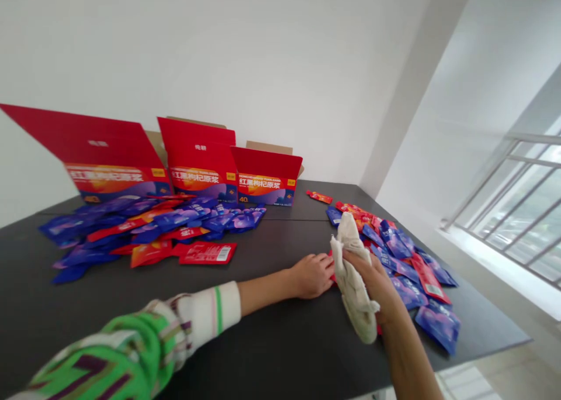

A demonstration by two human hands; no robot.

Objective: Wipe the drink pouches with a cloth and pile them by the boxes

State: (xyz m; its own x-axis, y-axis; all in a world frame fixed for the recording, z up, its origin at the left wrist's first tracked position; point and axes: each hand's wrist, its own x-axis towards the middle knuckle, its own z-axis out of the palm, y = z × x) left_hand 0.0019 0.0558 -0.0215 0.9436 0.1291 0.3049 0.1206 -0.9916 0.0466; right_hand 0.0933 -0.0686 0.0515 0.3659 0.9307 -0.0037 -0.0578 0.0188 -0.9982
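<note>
The right hand [371,278] has its fingers squeezed round a white cloth [353,288] — at three o'clock from the left hand [310,276]. That one touches something red [334,278] — can't tell if it grips.

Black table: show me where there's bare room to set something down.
Bare patches on the table: one between the left pouch pile, the rightmost box and the left hand; one nearer, between the left sleeve and the right forearm. Crowded: the left pile before the boxes, and the right pouch pile by the right hand and its whitish cloth.
</note>
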